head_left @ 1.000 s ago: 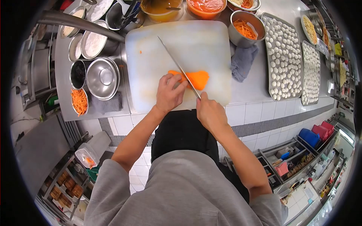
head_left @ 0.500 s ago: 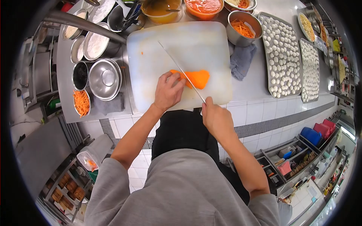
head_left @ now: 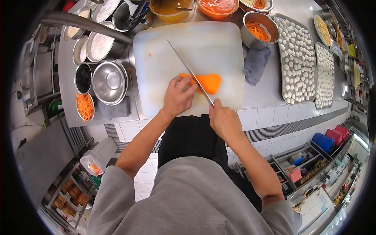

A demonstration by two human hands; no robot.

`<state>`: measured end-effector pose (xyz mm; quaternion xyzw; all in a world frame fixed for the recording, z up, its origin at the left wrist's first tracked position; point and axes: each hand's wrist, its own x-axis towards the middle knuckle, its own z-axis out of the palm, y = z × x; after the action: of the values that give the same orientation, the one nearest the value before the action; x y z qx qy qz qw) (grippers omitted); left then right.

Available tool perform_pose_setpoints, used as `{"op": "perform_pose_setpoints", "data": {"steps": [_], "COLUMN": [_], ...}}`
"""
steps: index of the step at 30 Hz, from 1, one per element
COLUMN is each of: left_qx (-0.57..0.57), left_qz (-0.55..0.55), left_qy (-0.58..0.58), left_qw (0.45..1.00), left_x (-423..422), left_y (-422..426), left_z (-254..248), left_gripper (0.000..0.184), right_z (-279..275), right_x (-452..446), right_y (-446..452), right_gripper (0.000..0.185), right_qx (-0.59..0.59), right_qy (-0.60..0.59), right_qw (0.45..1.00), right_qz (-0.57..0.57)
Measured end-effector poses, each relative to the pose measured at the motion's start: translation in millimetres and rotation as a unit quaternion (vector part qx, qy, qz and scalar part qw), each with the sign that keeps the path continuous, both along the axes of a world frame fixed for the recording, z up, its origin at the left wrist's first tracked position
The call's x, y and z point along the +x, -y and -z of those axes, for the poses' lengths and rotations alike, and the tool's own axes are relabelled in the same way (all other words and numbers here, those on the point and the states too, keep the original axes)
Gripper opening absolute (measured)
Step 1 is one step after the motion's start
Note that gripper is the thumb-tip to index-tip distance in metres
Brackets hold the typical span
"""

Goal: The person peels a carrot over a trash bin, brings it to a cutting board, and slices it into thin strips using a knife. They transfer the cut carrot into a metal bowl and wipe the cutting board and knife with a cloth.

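An orange piece of carrot (head_left: 210,83) lies on the white cutting board (head_left: 156,78), toward its near edge. My left hand (head_left: 179,94) has its fingers curled on the left end of the carrot, holding it against the board. The handle of a long knife (head_left: 183,60) is gripped in my right hand (head_left: 225,120), near the board's front edge. Its blade slants up and left across the carrot, just right of my left fingertips. A tiny orange bit (head_left: 149,55) sits on the board at the upper left.
Left of the board are stacked metal bowls (head_left: 108,83) and a bowl of carrot shreds (head_left: 85,107). A metal pot (head_left: 249,39) and a grey cloth (head_left: 256,65) stand to the right, beside trays of white balls (head_left: 297,60). Sauce containers (head_left: 217,8) line the back.
The knife and my right hand have shifted slightly along the blade's line, back toward my body and right. My left hand stays on the carrot. The whole view has moved a little.
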<state>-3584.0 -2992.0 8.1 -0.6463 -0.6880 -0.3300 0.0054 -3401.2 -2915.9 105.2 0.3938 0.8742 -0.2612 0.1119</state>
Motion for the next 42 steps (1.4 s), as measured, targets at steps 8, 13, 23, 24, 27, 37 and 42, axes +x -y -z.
{"op": "perform_pose_setpoints", "data": {"steps": [8,13,23,24,27,37,42], "left_qx": [0.022,0.022,0.018,0.019,0.021,0.031,0.015], "left_qz": [-0.003,-0.002,-0.009,-0.010,-0.004,-0.023,-0.002], "left_qy": [0.006,0.013,0.006,0.006,0.010,0.030,-0.003], "left_qw": [1.000,1.000,1.000,1.000,1.000,0.999,1.000], "left_x": [0,1,1,1,0,1,-4], "left_y": [0,0,0,0,0,0,2], "left_z": [1,-1,0,0,0,1,-3], "left_gripper": [0.040,0.038,0.038,0.038,0.039,0.036,0.034], "right_z": [38,1,-19,-14,5,49,26], "right_x": [-5,6,14,8,-8,-5,-4], "right_y": [-10,2,6,3,0,-17,-12], "right_gripper": [0.026,0.025,0.023,0.022,0.023,0.024,0.024], "right_qx": [0.012,0.013,-0.019,-0.018,-0.010,-0.030,-0.016], "right_qy": [-0.032,-0.019,0.037,0.033,0.011,-0.060,-0.043], "right_qw": [0.999,1.000,0.999,0.999,1.000,0.998,0.999], "right_qz": [0.007,0.002,-0.005,-0.007,-0.006,0.022,0.014]}}
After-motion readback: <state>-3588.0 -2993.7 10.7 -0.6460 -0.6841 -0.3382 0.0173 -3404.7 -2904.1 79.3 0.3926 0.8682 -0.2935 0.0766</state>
